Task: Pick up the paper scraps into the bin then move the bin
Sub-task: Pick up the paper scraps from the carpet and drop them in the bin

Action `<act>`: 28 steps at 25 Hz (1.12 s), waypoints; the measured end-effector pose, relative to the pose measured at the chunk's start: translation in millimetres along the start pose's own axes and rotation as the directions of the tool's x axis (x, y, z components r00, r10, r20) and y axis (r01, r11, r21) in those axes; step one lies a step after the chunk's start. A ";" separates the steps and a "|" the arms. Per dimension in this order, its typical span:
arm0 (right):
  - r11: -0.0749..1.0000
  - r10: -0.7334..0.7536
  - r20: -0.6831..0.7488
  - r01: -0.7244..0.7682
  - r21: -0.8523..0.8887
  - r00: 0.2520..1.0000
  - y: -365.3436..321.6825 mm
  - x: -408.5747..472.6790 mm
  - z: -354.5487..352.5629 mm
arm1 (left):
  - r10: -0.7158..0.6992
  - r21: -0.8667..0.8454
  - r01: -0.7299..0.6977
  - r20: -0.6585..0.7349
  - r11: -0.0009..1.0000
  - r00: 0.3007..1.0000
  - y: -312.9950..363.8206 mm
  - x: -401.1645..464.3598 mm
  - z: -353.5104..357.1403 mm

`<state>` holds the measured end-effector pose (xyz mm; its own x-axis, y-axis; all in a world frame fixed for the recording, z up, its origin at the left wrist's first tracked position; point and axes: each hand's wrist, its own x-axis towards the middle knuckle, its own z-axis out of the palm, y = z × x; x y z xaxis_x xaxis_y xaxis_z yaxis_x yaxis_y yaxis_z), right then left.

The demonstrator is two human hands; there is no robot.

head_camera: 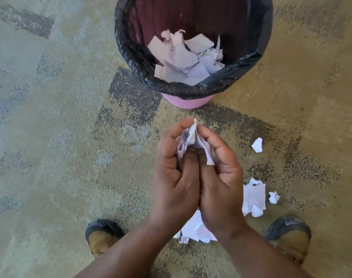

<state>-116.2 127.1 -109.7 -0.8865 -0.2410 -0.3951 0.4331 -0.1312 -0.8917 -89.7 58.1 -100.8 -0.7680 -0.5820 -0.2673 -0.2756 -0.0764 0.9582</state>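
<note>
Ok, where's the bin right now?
In the head view the bin stands on the carpet at top centre, just beyond the cupped left hand and right hand.

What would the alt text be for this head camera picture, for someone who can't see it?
Two hands, left hand and right hand, cup a bundle of paper scraps together above a patterned carpet. Ahead stands a pink bin with a black liner, partly filled with paper; more loose scraps lie near the person's shoes.

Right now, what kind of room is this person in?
Probably an office or some other indoor room. The floor is patterned carpet, and a pink bin with a black liner stands on it, holding torn paper scraps.
</note>
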 end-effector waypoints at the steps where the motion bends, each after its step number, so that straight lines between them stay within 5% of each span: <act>1: 0.998 -0.057 0.028 0.056 0.025 0.998 -15.3 6.8 8.4 | 0.059 -0.002 -0.059 -0.009 0.998 0.998 19.1 9.6 0.1; 6: 0.977 -0.132 0.071 0.117 0.178 0.989 -83.0 61.9 49.8 | 0.157 0.001 -0.157 -0.027 0.988 0.987 93.2 73.8 7.2; 12: 0.977 0.161 0.048 -0.152 -0.150 0.986 -128.5 144.6 70.7 | -0.274 0.043 0.272 0.044 0.961 0.961 119.2 173.2 1.4; 17: 0.967 0.237 0.078 -0.227 -0.118 0.968 -131.4 149.2 68.0 | -0.395 0.085 0.389 0.076 0.917 0.916 102.6 193.3 -5.2; 20: 0.987 0.097 0.084 -0.085 -0.134 0.992 -117.4 142.8 54.8 | -0.274 0.116 0.274 -0.014 0.955 0.962 98.6 176.8 -4.8; 22: 0.988 -0.044 0.067 0.054 -0.143 0.997 -110.8 131.8 33.6 | 0.031 0.181 -0.016 -0.083 0.983 0.996 93.4 141.9 -5.9; 25: 0.946 -0.238 -0.011 0.229 -0.229 0.971 -94.4 114.0 -21.3 | 0.398 0.295 -0.391 0.038 0.872 0.916 44.2 77.8 -13.2; 26: 0.929 -0.262 -0.036 0.242 -0.280 0.965 -79.2 110.5 -45.1 | 0.389 0.367 -0.403 0.117 0.838 0.914 12.0 60.1 -17.1; 28: 0.860 -0.232 -0.138 0.137 -0.492 0.963 -34.2 116.2 -99.7 | 0.147 0.542 -0.280 0.275 0.792 0.950 -55.9 37.1 -20.2</act>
<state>-250.3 199.4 -147.1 -0.9765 -0.0690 -0.2040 0.1709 0.3276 -0.9292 -91.1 24.5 -162.2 -0.9294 -0.3412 -0.1408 -0.3167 0.5413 0.7789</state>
